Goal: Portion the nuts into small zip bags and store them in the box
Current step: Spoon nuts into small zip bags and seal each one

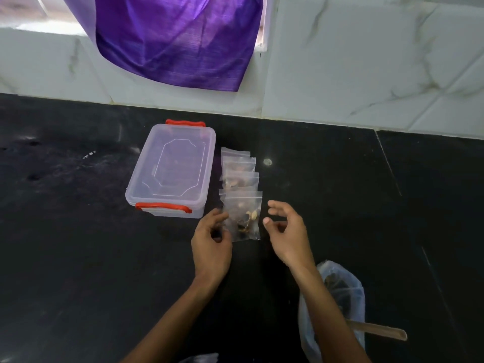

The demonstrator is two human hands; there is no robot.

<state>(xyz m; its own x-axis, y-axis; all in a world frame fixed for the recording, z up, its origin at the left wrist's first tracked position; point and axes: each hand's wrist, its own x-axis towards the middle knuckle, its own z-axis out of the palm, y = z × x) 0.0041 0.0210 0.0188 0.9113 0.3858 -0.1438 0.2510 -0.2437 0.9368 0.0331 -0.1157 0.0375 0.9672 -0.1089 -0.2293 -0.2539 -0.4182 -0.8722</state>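
While the lidded box (171, 170) sits on the counter (78, 258), the left hand (210, 244) touches the nearest zip bag (245, 218) with loosely curled fingers; the right hand (286, 231) hovers half-open, holding nothing.

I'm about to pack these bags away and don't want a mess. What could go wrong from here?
1. The box has its lid on and both red clips down, so no zip bag can go in until it is opened.
2. The zip bags lie overlapped in a row; lifting the nearest bag at the left hand may drag the others.
3. The big nut bag sits open under the right forearm, which could tip it.
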